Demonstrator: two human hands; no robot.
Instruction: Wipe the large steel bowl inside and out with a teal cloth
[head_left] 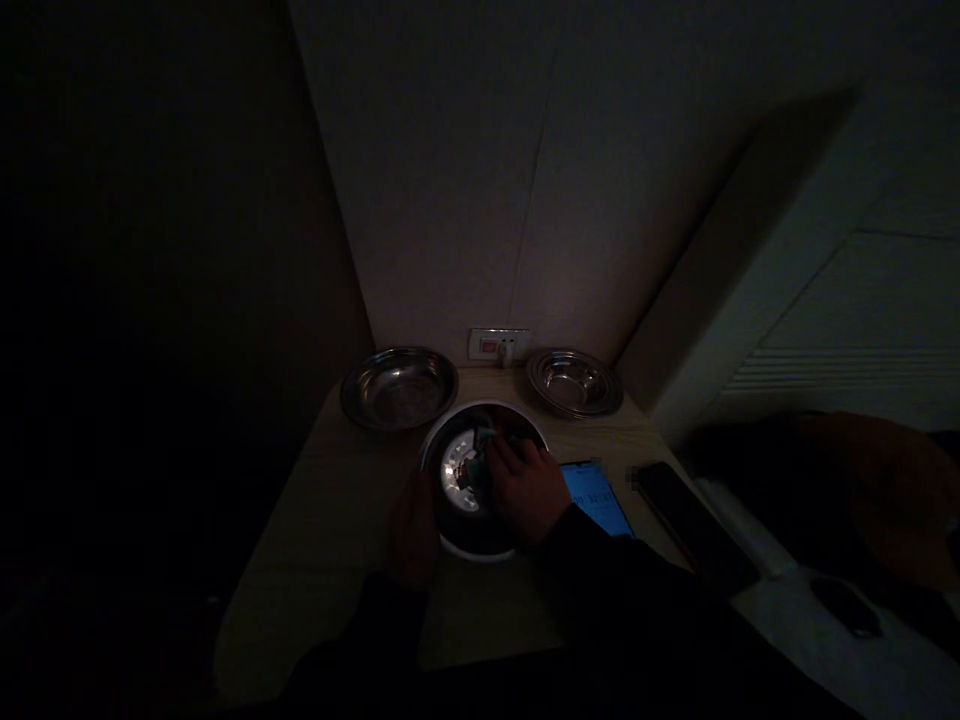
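Note:
The room is very dark. A round steel bowl [457, 430] stands in the middle of a small wooden table [337, 540]. My left hand [414, 530] grips the bowl's near left rim, fingers curled over the edge. My right hand [525, 485] reaches inside the bowl with fingers bunched on a small greenish cloth or pad [482, 440], pressed against the shiny inner wall. Both sleeves are dark.
Two more steel bowls rest at the back of the table, one on the left [399, 387], one on the right [574, 382]. A wall socket [498, 345] sits between them. A lit phone [596, 497] and a dark phone [694, 520] lie to the right.

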